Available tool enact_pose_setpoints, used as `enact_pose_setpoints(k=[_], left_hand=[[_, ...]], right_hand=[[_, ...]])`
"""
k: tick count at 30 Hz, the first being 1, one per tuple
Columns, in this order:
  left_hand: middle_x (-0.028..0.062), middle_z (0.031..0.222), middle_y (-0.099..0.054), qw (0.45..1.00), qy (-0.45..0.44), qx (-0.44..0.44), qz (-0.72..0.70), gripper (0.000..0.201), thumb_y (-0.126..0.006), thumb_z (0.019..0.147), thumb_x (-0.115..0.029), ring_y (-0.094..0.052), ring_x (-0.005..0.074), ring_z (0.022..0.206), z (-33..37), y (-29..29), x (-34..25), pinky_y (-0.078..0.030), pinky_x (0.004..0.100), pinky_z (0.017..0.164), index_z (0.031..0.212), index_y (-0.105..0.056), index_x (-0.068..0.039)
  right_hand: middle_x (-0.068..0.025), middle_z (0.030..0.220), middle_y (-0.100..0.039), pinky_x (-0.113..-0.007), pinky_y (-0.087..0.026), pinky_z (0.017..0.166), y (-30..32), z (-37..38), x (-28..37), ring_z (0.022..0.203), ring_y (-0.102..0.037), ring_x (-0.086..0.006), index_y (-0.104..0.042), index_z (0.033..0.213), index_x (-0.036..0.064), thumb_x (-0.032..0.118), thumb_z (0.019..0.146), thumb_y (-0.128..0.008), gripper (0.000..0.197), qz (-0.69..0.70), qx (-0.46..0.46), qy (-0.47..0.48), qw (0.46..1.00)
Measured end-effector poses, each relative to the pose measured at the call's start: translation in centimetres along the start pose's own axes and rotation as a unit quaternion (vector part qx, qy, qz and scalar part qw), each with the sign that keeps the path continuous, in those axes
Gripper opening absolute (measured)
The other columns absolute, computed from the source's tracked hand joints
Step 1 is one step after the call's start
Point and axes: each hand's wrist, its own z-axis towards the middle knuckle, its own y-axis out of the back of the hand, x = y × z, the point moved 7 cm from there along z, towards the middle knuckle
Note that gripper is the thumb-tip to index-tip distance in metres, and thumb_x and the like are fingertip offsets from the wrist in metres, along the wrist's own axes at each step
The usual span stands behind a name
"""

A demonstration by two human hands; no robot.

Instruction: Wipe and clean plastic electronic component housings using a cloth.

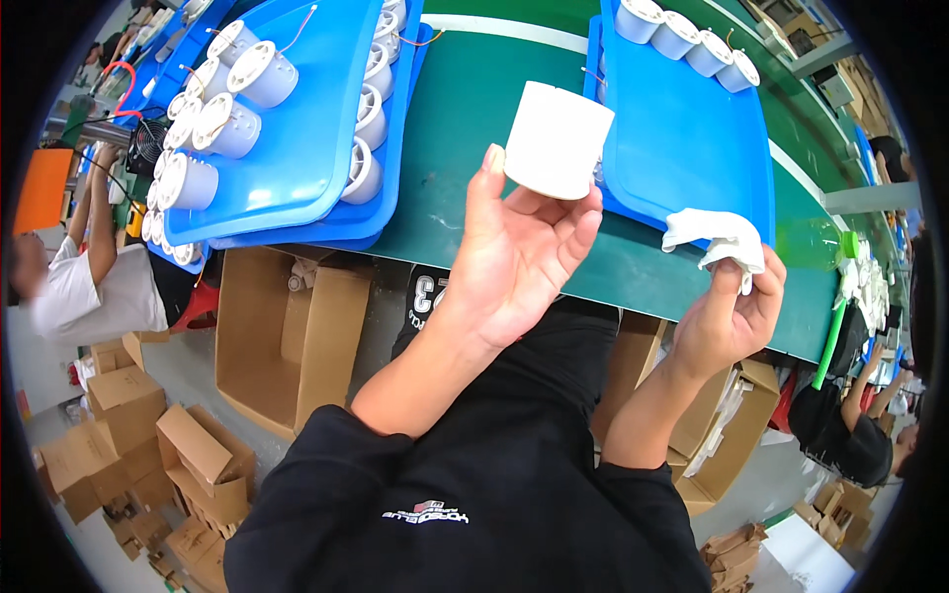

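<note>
My left hand (519, 252) is raised over the green conveyor belt (465, 109) and grips a white cylindrical housing (557, 138) by its lower rim, thumb on its left side. My right hand (736, 311) is closed on a crumpled white cloth (720, 237), held at the near edge of a blue tray (682, 138) on the right. That tray carries several white cylindrical housings (682, 35) along its far edge. The two hands are apart, the cloth not touching the held housing.
Stacked blue trays (306, 148) on the left hold several white housings with wires. An open cardboard box (287, 336) stands under the belt, more boxes (148, 445) lie lower left. One person (89, 287) sits at the left, another person (860, 425) at the right.
</note>
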Motion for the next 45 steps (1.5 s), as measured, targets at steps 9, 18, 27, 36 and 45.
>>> enact_pose_setpoints(k=[9,18,27,36,45], left_hand=[[0.0134,0.112,-0.046,0.966,0.108,0.098,-0.213,0.069,-0.066,0.083,-0.045,-0.052,0.0221,0.1,0.3,-1.4,1.2,-0.056,0.0281,0.086,0.121,-0.045,0.007],[0.0159,0.105,-0.051,0.962,0.115,0.102,-0.225,0.07,-0.056,0.087,-0.054,-0.057,0.0219,0.094,0.2,-2.2,1.7,-0.057,0.0278,0.085,0.113,-0.051,0.011],[0.0166,0.104,-0.054,0.979,0.091,0.074,-0.168,0.073,-0.052,0.088,-0.057,-0.059,0.0229,0.094,0.5,-1.4,2.1,-0.057,0.0281,0.085,0.112,-0.051,0.012],[0.0156,0.104,-0.054,0.989,0.065,0.048,-0.124,0.073,-0.049,0.089,-0.058,-0.06,0.0231,0.093,0.4,-1.0,1.6,-0.058,0.0285,0.083,0.112,-0.051,0.011],[0.0116,0.101,-0.049,0.863,0.192,0.369,-0.286,0.041,-0.057,0.091,-0.023,-0.054,0.019,0.084,-1.1,-3.5,1.1,-0.055,0.0223,0.068,0.12,-0.052,0.005]], right_hand=[[-0.0132,0.108,-0.051,-0.027,-0.053,0.071,0.7,-0.4,-0.5,0.092,-0.055,-0.0168,-0.058,0.095,-0.0031,-0.01,0.08,-0.061,0.017,-0.013,0.0,-0.007,1.0],[-0.013,0.108,-0.052,-0.026,-0.053,0.073,0.9,-0.6,-1.0,0.092,-0.055,-0.0169,-0.058,0.095,-0.0027,-0.01,0.08,-0.062,0.017,-0.001,-0.001,-0.027,1.0],[-0.0116,0.104,-0.052,-0.027,-0.046,0.076,-0.3,-0.1,0.2,0.089,-0.054,-0.0168,-0.059,0.096,-0.003,-0.004,0.079,-0.068,0.02,-0.026,0.026,0.016,0.999],[-0.0115,0.103,-0.052,-0.027,-0.046,0.075,-1.9,-0.1,1.0,0.088,-0.053,-0.017,-0.059,0.097,-0.0029,-0.003,0.078,-0.07,0.022,-0.012,0.049,0.025,0.998],[-0.0119,0.105,-0.052,-0.027,-0.046,0.076,-0.9,-0.7,0.8,0.091,-0.053,-0.0174,-0.059,0.096,-0.0035,-0.004,0.08,-0.067,0.018,-0.039,0.043,0.031,0.998]])
